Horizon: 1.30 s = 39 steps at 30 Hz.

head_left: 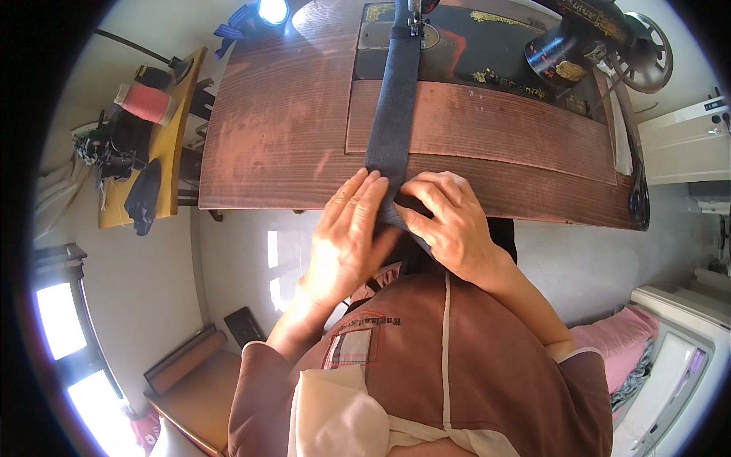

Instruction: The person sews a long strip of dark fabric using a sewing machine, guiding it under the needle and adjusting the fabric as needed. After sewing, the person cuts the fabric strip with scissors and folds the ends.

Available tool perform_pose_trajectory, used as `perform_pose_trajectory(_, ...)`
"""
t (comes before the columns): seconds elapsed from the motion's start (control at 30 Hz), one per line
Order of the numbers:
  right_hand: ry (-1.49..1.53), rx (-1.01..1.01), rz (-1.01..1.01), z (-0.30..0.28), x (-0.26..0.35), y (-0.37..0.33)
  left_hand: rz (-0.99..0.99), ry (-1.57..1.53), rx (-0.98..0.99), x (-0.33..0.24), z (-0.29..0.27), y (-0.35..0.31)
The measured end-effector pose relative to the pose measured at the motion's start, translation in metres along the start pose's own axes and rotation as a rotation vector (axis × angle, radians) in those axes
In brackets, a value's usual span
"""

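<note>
A long dark grey-blue fabric strip [391, 107] runs from under the needle area of a black sewing machine [567, 57] toward me, down over the table's near edge. My left hand [346, 228] lies along the strip's left side, its fingers straight and touching the cloth, its thumb apart below and blurred. On the other side, my right hand [449, 217] is closed, thumb and curled fingers pinching the strip's right edge. Between the hands the cloth looks folded or bunched, and its lower part drops toward my lap, partly hidden. The presser foot [416, 23] stands over the strip's far end.
The machine sits in a reddish-brown wooden table [282, 129]. A lit lamp [272, 11] is at the far left, and black scissors [638, 202] are by the right edge. A yellow side table [164, 152] holds a pink thread cone [145, 103] and dark items.
</note>
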State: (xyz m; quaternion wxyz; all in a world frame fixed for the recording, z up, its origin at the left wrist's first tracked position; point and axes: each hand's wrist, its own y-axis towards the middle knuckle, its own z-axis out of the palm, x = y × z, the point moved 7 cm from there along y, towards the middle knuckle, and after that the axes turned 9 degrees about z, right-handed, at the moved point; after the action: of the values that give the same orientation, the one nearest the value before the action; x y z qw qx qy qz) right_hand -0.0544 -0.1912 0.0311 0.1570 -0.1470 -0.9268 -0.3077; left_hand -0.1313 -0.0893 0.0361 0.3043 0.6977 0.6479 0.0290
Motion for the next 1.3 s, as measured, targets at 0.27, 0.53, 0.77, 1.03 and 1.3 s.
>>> perform_pose_trajectory(0.27, 0.009, -0.114, 0.006, 0.001, 0.0, 0.003, -0.24, -0.337, -0.144, 0.021, -0.009, -0.012)
perform_pose_trajectory(0.53, 0.03, -0.156, 0.056, 0.006, 0.01, 0.018, -0.487, -0.542, -0.201, 0.032, -0.014, -0.024)
perform_pose_trajectory(0.77, 0.125, -0.086, 0.053, 0.011, 0.004, 0.019, -0.461, -0.505, -0.19, 0.03, -0.02, -0.014)
perform_pose_trajectory(1.03, 0.033, -0.086, -0.012, -0.021, -0.008, 0.003, 0.276, -0.06, 0.031, -0.006, -0.017, 0.024)
perform_pose_trajectory(1.3, 0.099, -0.092, 0.014, -0.017, -0.014, -0.011, 0.341, -0.156, 0.126, -0.002, 0.001, 0.032)
